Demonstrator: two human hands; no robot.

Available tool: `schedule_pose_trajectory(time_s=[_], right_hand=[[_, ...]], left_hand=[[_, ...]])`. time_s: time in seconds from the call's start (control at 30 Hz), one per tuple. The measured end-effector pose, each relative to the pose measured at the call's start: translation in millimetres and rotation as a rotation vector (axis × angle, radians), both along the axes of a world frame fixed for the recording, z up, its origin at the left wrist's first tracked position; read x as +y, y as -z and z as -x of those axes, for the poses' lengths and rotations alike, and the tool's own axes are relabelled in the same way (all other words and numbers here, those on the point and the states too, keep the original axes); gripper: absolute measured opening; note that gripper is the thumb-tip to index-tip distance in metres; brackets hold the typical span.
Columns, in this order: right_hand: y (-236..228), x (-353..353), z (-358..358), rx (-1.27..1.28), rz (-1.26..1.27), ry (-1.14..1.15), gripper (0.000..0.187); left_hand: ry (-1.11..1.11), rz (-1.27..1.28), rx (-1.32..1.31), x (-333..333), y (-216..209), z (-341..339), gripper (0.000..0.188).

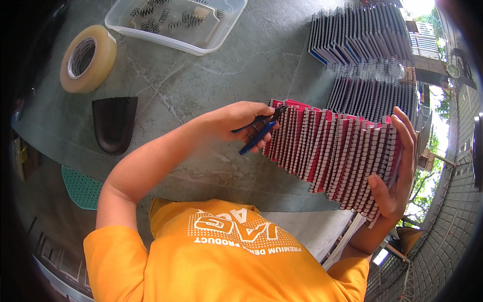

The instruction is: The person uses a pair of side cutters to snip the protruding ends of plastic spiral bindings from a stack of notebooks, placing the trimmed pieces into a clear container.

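A row of wire-bound notebooks with pinkish-red covers stands packed together on the table, the ringed spines toward me. My left hand is closed on a pair of small side cutters with blue handles. Their dark jaws reach the top corner of the row's left end; whether they touch a wire I cannot tell. At the row's right end, my right hand presses flat against the last notebook, its thumb lying over the spines and its fingers along the outer side.
Behind the row stand more wire-bound notebooks in stacks. A clear plastic box with loose black wire coils sits at the far left, near a tape roll and a black curved pad. Below the table edge is a green perforated seat.
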State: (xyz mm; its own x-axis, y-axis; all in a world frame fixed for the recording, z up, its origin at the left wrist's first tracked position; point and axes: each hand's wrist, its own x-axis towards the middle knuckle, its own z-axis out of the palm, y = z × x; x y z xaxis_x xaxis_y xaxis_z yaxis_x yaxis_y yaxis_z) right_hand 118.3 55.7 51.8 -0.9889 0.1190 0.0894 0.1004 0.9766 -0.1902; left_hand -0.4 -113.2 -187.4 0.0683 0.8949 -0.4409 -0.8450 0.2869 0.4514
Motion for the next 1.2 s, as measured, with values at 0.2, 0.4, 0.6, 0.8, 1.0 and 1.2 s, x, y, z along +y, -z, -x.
schedule_pose_trajectory(time_s=[0.2,0.4,0.6,0.8,1.0,1.2], right_hand=[[3.3,-3.2,0.4,0.023,0.06,0.047,0.086],[3.9,-5.3,0.8,0.035,0.094,0.05,0.086],[0.7,-3.4,1.3,0.013,0.06,0.026,0.086],[2.3,-2.3,-1.3,0.017,0.082,0.027,0.084],[-0.8,2.6,-1.2,-0.014,0.014,-0.027,0.084],[-1.6,-2.1,1.6,-0.017,0.029,-0.013,0.084]], left_hand=[[-0.02,0.002,-0.141,6.1,3.2,-4.5,0.038],[0.092,-0.016,0.827,13.7,-1.2,3.0,0.042],[-0.069,0.106,1.441,14.0,-6.9,-32.8,0.047],[-0.007,-0.031,0.22,3.5,-5.6,-13.0,0.046],[0.02,-0.012,0.002,9.1,-9.9,-6.0,0.041],[-0.142,0.079,1.508,13.1,0.3,-33.8,0.044]])
